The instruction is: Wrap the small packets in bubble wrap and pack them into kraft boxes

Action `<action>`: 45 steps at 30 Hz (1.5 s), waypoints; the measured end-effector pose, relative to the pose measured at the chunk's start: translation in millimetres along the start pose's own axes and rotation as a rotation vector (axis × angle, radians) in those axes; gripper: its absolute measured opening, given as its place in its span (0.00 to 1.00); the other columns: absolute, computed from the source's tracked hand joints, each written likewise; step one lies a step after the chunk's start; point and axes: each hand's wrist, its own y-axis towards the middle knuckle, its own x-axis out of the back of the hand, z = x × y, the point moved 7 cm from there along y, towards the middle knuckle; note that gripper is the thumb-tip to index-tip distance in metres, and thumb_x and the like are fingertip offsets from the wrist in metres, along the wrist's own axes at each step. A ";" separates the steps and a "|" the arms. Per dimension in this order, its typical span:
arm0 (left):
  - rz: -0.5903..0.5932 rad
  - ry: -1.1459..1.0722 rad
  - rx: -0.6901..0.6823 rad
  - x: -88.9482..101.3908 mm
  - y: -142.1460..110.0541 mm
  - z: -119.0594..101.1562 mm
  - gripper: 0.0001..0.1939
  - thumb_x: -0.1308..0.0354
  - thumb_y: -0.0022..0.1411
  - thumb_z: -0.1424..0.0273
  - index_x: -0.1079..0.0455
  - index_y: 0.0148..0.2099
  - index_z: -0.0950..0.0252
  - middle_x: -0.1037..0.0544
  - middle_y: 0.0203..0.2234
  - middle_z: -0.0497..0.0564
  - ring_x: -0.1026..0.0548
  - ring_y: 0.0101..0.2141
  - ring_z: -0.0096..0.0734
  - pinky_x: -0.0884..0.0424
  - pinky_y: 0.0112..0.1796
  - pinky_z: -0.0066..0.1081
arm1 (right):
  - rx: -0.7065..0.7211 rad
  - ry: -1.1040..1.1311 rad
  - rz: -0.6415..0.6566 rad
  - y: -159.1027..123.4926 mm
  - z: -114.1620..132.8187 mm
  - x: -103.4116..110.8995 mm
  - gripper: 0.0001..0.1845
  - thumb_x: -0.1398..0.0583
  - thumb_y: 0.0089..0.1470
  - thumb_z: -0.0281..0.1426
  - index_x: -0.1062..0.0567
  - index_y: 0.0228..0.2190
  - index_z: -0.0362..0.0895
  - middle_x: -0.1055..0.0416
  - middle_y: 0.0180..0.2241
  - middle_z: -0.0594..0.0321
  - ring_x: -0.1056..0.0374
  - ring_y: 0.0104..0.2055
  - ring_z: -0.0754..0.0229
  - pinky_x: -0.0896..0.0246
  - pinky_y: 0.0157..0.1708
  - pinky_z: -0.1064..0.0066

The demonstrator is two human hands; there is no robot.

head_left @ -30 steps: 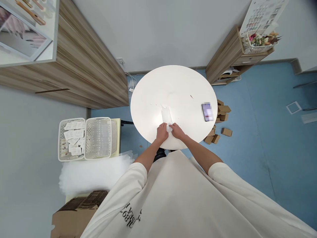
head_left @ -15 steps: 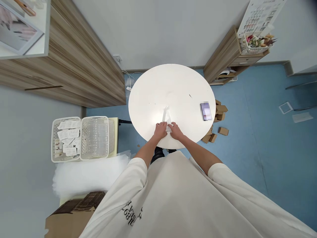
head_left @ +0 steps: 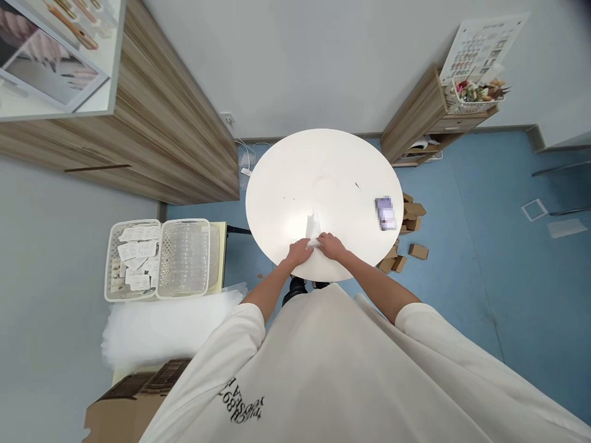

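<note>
A thin, whitish, partly see-through wrapping sheet (head_left: pixel 313 226) lies on the round white table (head_left: pixel 323 160) near its front edge, its narrow end pointing away from me. My left hand (head_left: pixel 300 253) is closed on the sheet's near left side, fingers bent around a folded part. From the right, my right hand (head_left: pixel 331 246) grips the same near end, thumb and fingers pressed together. Between both hands the sheet is bunched into a small roll or fold. Whether anything is wrapped inside cannot be seen.
A blurred purple packet (head_left: pixel 386 213) lies at the table's right side. Small brown boxes (head_left: pixel 413 211) sit on the floor beyond. To my left are white baskets (head_left: pixel 183 258) with clear plastic pieces and cards, a pile of white translucent sheets (head_left: pixel 161 329) and a cardboard box (head_left: pixel 124 409).
My hands have drawn the near end of the sheet into a tighter fold. The right hand has shifted slightly right, and the whole view has tilted a little.
</note>
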 end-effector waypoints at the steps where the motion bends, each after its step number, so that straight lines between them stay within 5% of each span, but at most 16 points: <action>1: -0.007 -0.041 0.024 1.0 1.7 0.8 0.20 0.56 0.70 0.63 0.35 0.60 0.58 0.27 0.58 0.54 0.29 0.57 0.46 0.38 0.58 0.47 | -0.006 0.000 0.016 4.8 -1.5 2.2 0.15 0.47 0.67 0.31 0.27 0.51 0.45 0.32 0.54 0.52 0.37 0.53 0.49 0.38 0.47 0.62; 5: -0.084 -0.229 0.116 1.6 6.6 4.9 0.18 0.58 0.73 0.60 0.36 0.57 0.59 0.23 0.51 0.55 0.25 0.50 0.44 0.32 0.52 0.42 | -0.065 0.043 0.068 24.9 -9.1 6.9 0.13 0.48 0.68 0.32 0.28 0.49 0.44 0.29 0.50 0.52 0.34 0.51 0.50 0.38 0.45 0.64; 10: -0.182 -0.346 0.124 -1.5 5.3 7.5 0.26 0.51 0.69 0.67 0.47 0.67 0.62 0.30 0.60 0.59 0.26 0.54 0.42 0.29 0.50 0.39 | -0.154 0.141 0.055 43.8 -16.2 8.2 0.14 0.48 0.68 0.32 0.31 0.53 0.43 0.29 0.50 0.51 0.32 0.49 0.52 0.39 0.44 0.66; 15: -0.164 -0.195 0.047 -3.6 1.5 0.7 0.39 0.49 0.66 0.69 0.61 0.74 0.61 0.41 0.67 0.62 0.34 0.62 0.49 0.35 0.58 0.46 | -0.287 0.215 -0.081 48.4 -24.5 6.6 0.20 0.47 0.67 0.33 0.37 0.58 0.43 0.34 0.53 0.49 0.31 0.47 0.52 0.37 0.42 0.66; 20: -0.085 0.022 0.031 -11.1 6.9 -2.6 0.38 0.48 0.65 0.70 0.56 0.74 0.59 0.45 0.69 0.61 0.42 0.66 0.52 0.40 0.61 0.48 | -0.374 0.268 -0.213 44.2 -28.1 3.9 0.20 0.46 0.65 0.34 0.38 0.57 0.45 0.38 0.55 0.50 0.31 0.44 0.54 0.36 0.38 0.65; 24: -0.046 0.132 0.023 -12.5 11.7 -1.2 0.38 0.51 0.65 0.71 0.57 0.74 0.60 0.45 0.68 0.62 0.40 0.64 0.53 0.39 0.59 0.48 | -0.351 0.252 -0.226 34.8 -21.2 -0.8 0.17 0.48 0.65 0.32 0.35 0.54 0.47 0.41 0.57 0.50 0.34 0.51 0.51 0.35 0.42 0.63; 32: 0.004 0.137 0.022 -9.0 13.9 -1.3 0.37 0.51 0.66 0.70 0.57 0.75 0.62 0.45 0.68 0.64 0.40 0.64 0.53 0.38 0.57 0.47 | -0.301 0.307 -0.217 14.3 -12.1 -19.4 0.30 0.46 0.63 0.33 0.44 0.64 0.45 0.41 0.58 0.48 0.36 0.56 0.49 0.36 0.52 0.61; 39: -0.054 0.031 0.087 3.6 10.0 14.4 0.37 0.50 0.66 0.69 0.56 0.74 0.62 0.46 0.68 0.63 0.39 0.64 0.53 0.37 0.58 0.46 | -0.323 0.347 -0.210 34.0 3.0 -22.9 0.28 0.47 0.64 0.31 0.42 0.64 0.46 0.38 0.57 0.49 0.31 0.50 0.53 0.34 0.48 0.64; 45: -0.144 0.088 0.147 31.8 -2.6 49.2 0.37 0.51 0.66 0.70 0.57 0.74 0.63 0.55 0.72 0.63 0.46 0.68 0.55 0.40 0.61 0.48 | -0.266 0.351 -0.187 65.9 46.3 -25.4 0.30 0.48 0.63 0.27 0.43 0.65 0.48 0.37 0.56 0.50 0.30 0.49 0.54 0.33 0.47 0.63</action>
